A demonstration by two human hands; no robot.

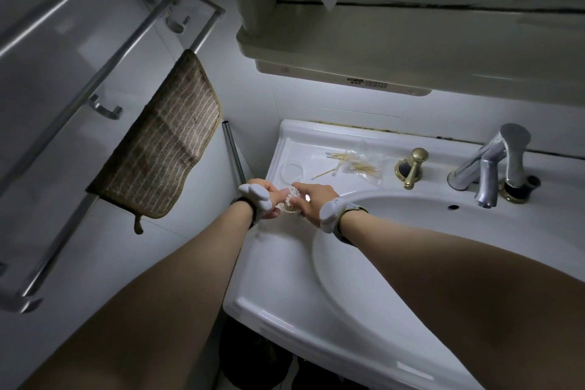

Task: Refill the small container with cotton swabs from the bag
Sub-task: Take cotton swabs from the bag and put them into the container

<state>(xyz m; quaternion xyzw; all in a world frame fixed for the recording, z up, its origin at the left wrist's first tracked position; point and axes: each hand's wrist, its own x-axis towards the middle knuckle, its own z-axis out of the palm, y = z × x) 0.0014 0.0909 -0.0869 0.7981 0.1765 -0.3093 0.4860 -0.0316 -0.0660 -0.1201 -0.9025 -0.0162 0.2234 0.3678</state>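
A small clear container point(288, 203) packed with upright cotton swabs stands on the sink's left ledge, white tips showing at its top. My left hand point(267, 199) wraps around its left side. My right hand point(311, 198) touches the swab tips with its fingertips from the right. Behind the hands a clear round lid point(292, 169) lies on the ledge. Farther back lies a clear plastic bag point(364, 165) with wooden-stick swabs inside, and a few loose swabs point(335, 158) lie beside it.
The white sink point(395, 263) fills the right side, with a chrome faucet point(493, 165) and a brass knob point(413, 166) at the back. A striped brown cloth point(164, 142) hangs from a metal rack point(95, 98) on the left wall. A cabinet point(380, 47) hangs overhead.
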